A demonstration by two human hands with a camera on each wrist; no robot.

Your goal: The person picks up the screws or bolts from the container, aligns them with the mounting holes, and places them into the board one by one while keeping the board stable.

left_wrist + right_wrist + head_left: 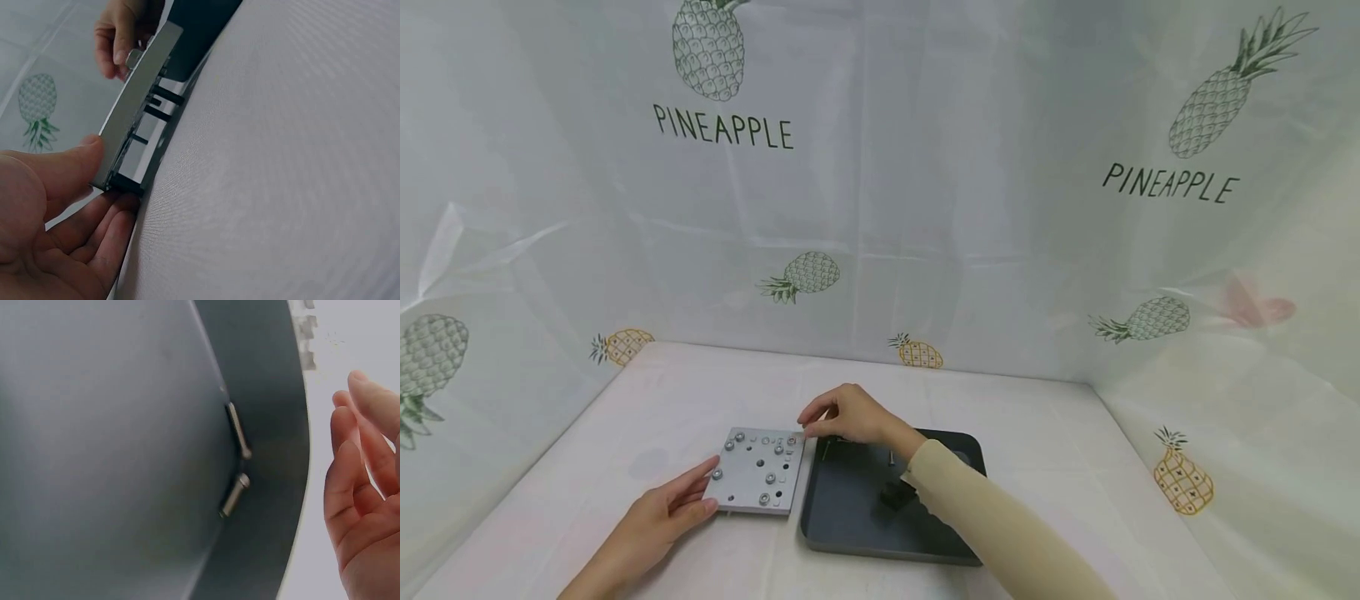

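A square silver metal plate (748,475) carries several socket-head bolts and bare holes on its upper face. My left hand (658,517) grips its left edge, the thumb on the rim and the other fingers below. In the left wrist view, dark bolt shanks (159,112) stick out under the plate, which stands off the table. Over the plate's far right corner is my right hand (853,414), thumb and fingertips slightly apart beside a bolt (792,440). Nothing shows between those fingers; whether they touch the bolt cannot be made out.
Just right of the plate lies a dark grey tray (850,517) with a raised rim. Two small screws (237,431) rest along its inner edge, and a black piece (897,494) is partly behind the right sleeve. A white pineapple-print sheet (970,208) hangs behind the table.
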